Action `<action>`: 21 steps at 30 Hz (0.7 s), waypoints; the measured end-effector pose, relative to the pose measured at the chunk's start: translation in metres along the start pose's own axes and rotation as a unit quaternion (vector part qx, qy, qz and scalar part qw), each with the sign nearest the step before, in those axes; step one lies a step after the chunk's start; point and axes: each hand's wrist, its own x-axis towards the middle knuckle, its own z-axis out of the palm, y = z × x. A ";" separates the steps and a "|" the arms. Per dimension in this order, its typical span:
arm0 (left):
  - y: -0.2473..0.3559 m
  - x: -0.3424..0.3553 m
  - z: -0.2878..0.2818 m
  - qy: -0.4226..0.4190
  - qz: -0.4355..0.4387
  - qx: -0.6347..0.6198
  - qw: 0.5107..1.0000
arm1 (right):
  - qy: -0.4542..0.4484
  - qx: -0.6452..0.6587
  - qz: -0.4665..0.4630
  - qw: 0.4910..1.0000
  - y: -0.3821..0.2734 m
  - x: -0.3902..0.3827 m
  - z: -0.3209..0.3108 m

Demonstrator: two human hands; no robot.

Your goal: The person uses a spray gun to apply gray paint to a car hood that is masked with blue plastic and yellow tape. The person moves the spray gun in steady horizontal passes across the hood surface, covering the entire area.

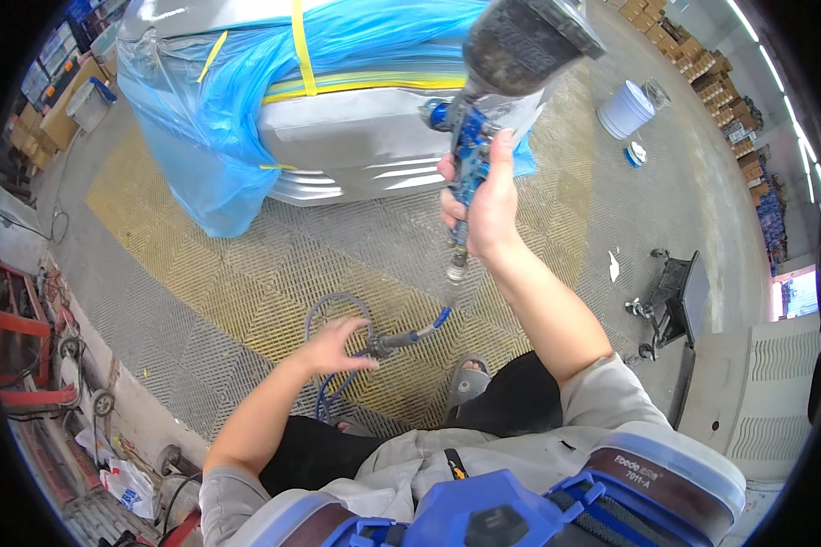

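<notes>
My right hand (491, 205) is wrapped round the handle of a blue spray gun (471, 146), raised in front of me, with a large dark paint cup (524, 50) on top. Lower and to the left, my left hand (336, 348) has its thumb and fingers spread apart. Beside its fingertips is a dark air hose coupling (381, 345); whether they touch it is hard to see. A short blue hose (433, 325) runs from the coupling up toward the gun's lower end, and a looped hose (324, 390) hangs below my left hand.
Ahead stands a grey car bumper (351, 137) beneath blue masking film (205, 150) and yellow tape (302, 46). A white bucket (626, 111) and a wheeled black stool (680, 296) are on the right. Red metal equipment (18, 337) lines the left. Below me shows a blue respirator (483, 515).
</notes>
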 end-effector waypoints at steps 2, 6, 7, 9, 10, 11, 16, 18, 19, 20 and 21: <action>-0.010 -0.005 0.023 -0.031 -0.019 0.017 0.999 | -0.029 0.000 0.027 0.999 0.005 0.001 0.006; -0.027 0.002 0.054 -0.061 -0.060 -0.058 0.995 | -0.088 0.049 0.063 0.993 0.005 0.004 0.006; -0.029 0.004 0.060 -0.081 -0.092 -0.087 0.989 | -0.093 0.047 0.054 0.993 0.003 0.007 0.003; -0.030 0.003 0.073 -0.118 -0.150 -0.165 0.968 | -0.072 0.038 0.035 0.996 0.000 0.013 -0.006; -0.029 0.001 0.079 -0.117 -0.151 -0.206 0.960 | -0.069 0.028 0.025 0.997 -0.003 0.015 -0.012; -0.029 0.000 0.086 -0.121 -0.154 -0.250 0.948 | -0.046 0.011 0.022 0.999 -0.005 0.016 -0.020; -0.029 -0.024 0.090 -0.236 -0.125 -0.175 0.948 | -0.026 0.019 0.030 0.999 -0.019 0.018 -0.057; -0.024 -0.026 0.080 -0.315 -0.152 -0.144 0.926 | -0.017 0.022 0.020 0.999 -0.025 0.016 -0.067; -0.019 -0.028 0.076 -0.304 -0.156 -0.131 0.931 | -0.006 0.018 0.017 1.000 -0.030 0.015 -0.072; -0.014 -0.026 0.071 -0.290 -0.179 -0.148 0.929 | 0.005 0.014 0.013 1.000 -0.035 0.015 -0.077; -0.009 -0.025 0.066 -0.281 -0.206 -0.160 0.924 | 0.010 0.011 0.007 1.000 -0.039 0.016 -0.081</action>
